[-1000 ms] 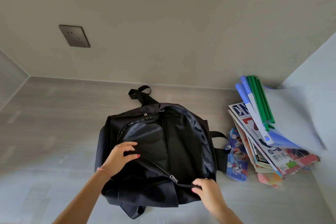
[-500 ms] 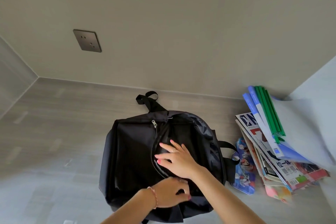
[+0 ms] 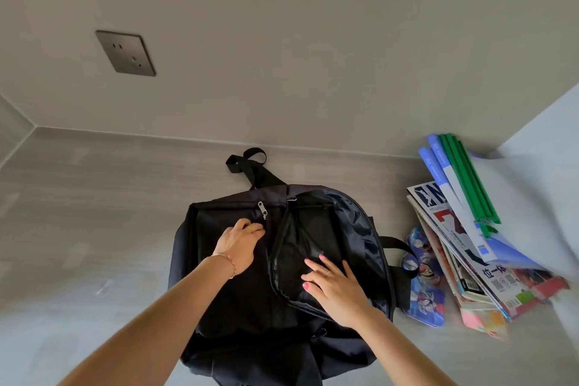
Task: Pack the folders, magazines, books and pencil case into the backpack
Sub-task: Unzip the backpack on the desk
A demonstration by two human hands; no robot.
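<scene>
Hands spreading black fabric backpack (image 3: pixel 238 298) open for packing: left hand (image 3: pixel 239 246) fingers curled gripping flap, right hand (image 3: pixel 336 287) fingers spread flat inside.

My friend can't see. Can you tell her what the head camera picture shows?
Two hands work on a black backpack lying on a grey floor: the left hand grips its front fabric, the right hand presses flat into the open pocket. Magazines, folders and a pencil case wait at the right.

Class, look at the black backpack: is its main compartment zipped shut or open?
Open. The black fabric backpack gapes along its curved zip, its lining shows, and the right hand rests flat inside.
</scene>
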